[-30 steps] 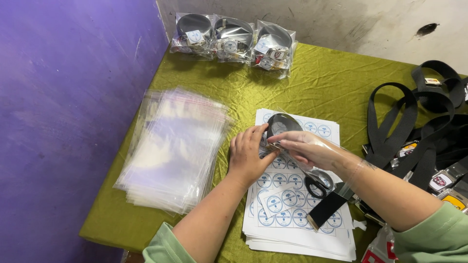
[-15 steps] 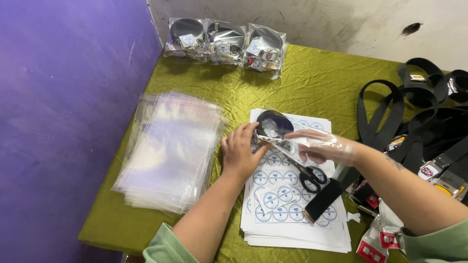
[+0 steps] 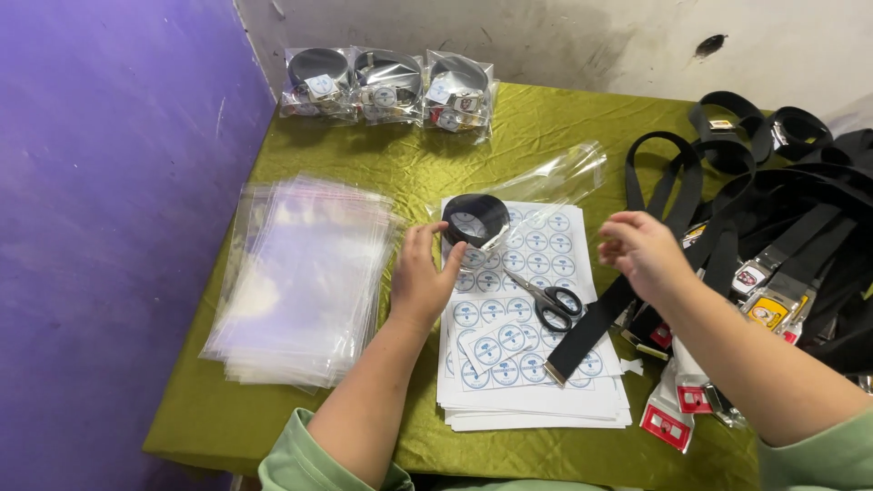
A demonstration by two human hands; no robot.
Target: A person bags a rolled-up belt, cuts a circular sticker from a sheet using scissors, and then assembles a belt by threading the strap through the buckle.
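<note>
Down on the green-clothed table (image 3: 364, 164), the left hand (image 3: 420, 277) rests on the stack of round-sticker sheets (image 3: 527, 364), its fingers spread a little and its fingertips (image 3: 444, 244) touching the side of a coiled black belt (image 3: 475, 218). That belt sits at the upper left corner of the sticker sheets, partly inside a clear plastic bag (image 3: 555, 177) whose open end stretches away toward the upper right. The hand grips nothing; it only steadies the coil from the left.

The right hand (image 3: 639, 250) hovers above the right edge of the sheets, fingers loosely curled and empty, well apart from the coiled belt. Just beneath it a long black belt strap (image 3: 596, 327) lies diagonally across the sheets, and a pair of black-handled scissors (image 3: 546, 300) lies on the stickers between the two hands.

To the left of the left hand is a thick pile of empty clear bags (image 3: 300, 282). At the far edge of the table, against the wall, three bagged belts (image 3: 391, 86) stand in a row. On the right side a heap of loose black belts (image 3: 782, 209) with metal buckles spreads over the table, some with red-and-white tags (image 3: 668, 423) near the front edge. Both forearms end in pale green sleeves (image 3: 309, 459).
</note>
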